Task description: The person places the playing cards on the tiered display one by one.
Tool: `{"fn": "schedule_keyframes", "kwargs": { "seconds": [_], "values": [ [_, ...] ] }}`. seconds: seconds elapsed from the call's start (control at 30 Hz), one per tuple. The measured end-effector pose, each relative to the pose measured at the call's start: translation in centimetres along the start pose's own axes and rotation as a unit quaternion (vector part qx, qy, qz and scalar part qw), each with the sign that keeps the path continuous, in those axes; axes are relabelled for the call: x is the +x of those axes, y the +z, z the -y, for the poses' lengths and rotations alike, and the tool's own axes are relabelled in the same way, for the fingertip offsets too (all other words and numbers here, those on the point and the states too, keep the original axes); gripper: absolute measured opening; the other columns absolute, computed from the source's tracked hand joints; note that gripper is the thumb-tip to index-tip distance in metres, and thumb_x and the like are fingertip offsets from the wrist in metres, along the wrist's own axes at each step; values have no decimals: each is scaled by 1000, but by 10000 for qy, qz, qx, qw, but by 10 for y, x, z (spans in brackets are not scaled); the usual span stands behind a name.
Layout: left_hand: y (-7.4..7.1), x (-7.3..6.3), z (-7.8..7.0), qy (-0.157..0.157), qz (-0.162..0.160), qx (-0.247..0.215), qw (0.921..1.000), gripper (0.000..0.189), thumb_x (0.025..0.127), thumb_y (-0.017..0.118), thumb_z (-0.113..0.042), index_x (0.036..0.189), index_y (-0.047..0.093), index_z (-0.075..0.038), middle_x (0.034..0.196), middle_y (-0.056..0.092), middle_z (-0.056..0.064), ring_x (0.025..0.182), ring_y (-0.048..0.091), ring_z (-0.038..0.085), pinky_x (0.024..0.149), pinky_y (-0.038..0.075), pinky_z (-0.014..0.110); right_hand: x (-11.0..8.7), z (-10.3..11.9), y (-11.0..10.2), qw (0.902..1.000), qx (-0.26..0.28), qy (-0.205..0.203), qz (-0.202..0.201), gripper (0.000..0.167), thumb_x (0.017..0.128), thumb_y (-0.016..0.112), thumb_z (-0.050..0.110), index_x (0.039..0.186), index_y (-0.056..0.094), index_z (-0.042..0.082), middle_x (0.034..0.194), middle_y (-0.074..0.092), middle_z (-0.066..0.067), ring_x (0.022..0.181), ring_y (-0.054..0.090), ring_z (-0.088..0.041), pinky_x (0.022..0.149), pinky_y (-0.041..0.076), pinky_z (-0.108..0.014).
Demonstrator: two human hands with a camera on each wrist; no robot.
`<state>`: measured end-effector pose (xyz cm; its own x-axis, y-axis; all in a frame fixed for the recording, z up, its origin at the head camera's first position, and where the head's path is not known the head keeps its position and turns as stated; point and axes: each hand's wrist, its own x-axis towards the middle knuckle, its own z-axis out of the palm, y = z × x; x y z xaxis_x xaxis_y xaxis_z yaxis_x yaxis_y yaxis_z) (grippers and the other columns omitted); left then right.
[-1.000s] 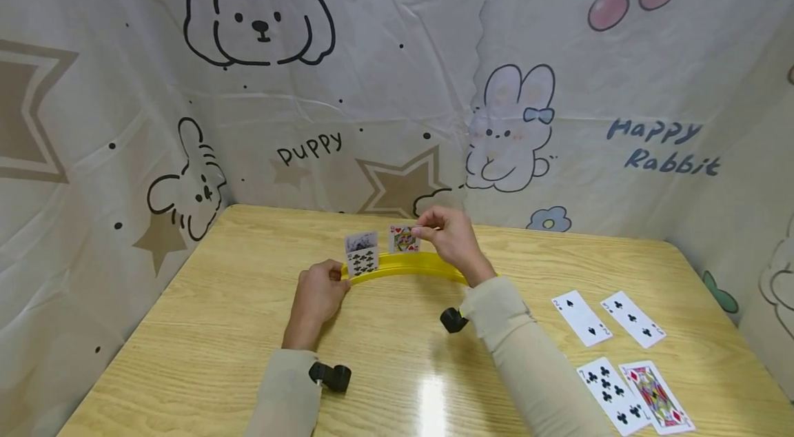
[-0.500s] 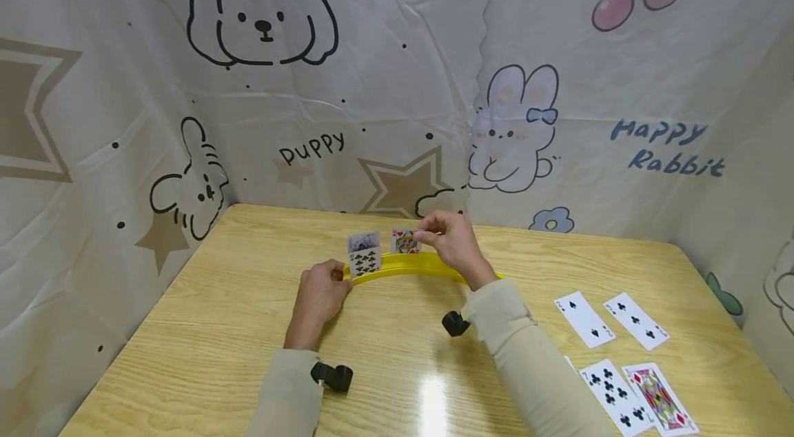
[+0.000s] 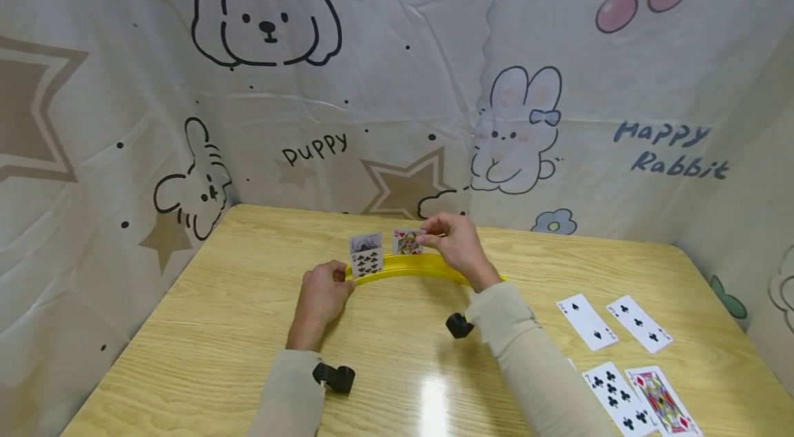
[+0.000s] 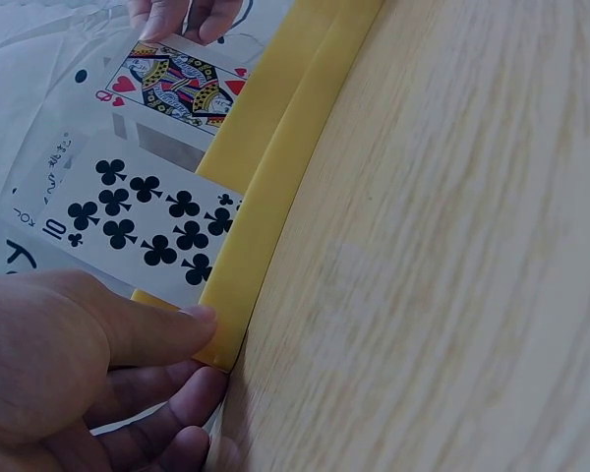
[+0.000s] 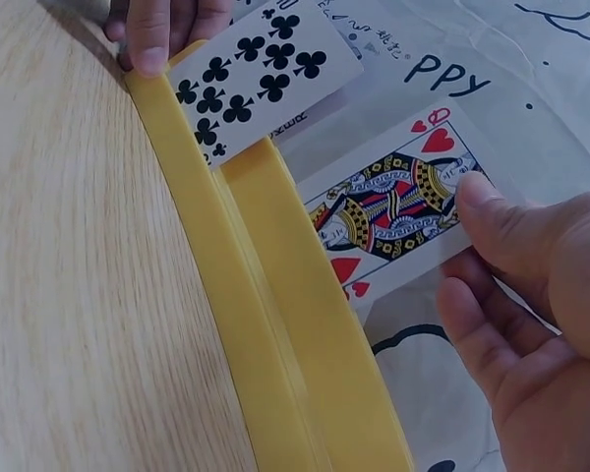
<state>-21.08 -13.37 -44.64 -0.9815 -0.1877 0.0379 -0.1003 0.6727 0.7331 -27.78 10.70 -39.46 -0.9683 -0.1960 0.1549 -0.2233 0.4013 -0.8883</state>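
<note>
A curved yellow card holder [image 3: 409, 267] stands on the table, and my left hand [image 3: 320, 292] pinches its left end between thumb and fingers. Upright in its front groove is the ten of clubs [image 4: 143, 221], close to that hand. Behind the ten, a joker [image 3: 366, 242] shows only in part. My right hand [image 3: 460, 251] pinches the queen of hearts [image 5: 393, 206] by its outer edge, thumb on the face. The queen's lower edge is at the back part of the holder; whether it sits in a groove is hidden. The right forearm covers the holder's right end.
On the right of the table [image 3: 217, 327] lie the two of spades [image 3: 587, 322], three of clubs [image 3: 639, 324], seven of clubs [image 3: 620, 399] and a diamond face card [image 3: 664, 401], all face up. Another white card edge peeks past the right sleeve. A patterned cloth [image 3: 403, 92] hangs behind.
The head view has shifted slightly. Both hands keep their grips, and the queen of hearts stays nearly in place. A white card edge now shows beside the right sleeve.
</note>
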Motion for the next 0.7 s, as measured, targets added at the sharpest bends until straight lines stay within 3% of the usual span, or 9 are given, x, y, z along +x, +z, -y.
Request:
{"fn": "schedule_keyframes", "kwargs": {
  "seconds": [0.3, 0.7],
  "values": [
    [2, -1, -2, -15, -45, 43, 10000, 31, 86, 79, -7, 115, 71, 2, 98, 71, 11, 92, 67, 24, 80, 54, 41, -6, -3, -13, 9996, -214, 109, 121, 19, 88, 78, 16, 103, 72, 6, 104, 69, -4, 95, 64, -23, 82, 54, -39],
    [1, -2, -2, 12, -12, 80, 10000, 34, 87, 78, -8, 118, 70, 2, 101, 71, 13, 95, 67, 26, 82, 54, 42, -27, 2, -35, 9981, -619, 47, 33, 23, 93, 74, 24, 110, 71, 8, 105, 69, -3, 96, 63, -23, 79, 54, -38]
  ]
}}
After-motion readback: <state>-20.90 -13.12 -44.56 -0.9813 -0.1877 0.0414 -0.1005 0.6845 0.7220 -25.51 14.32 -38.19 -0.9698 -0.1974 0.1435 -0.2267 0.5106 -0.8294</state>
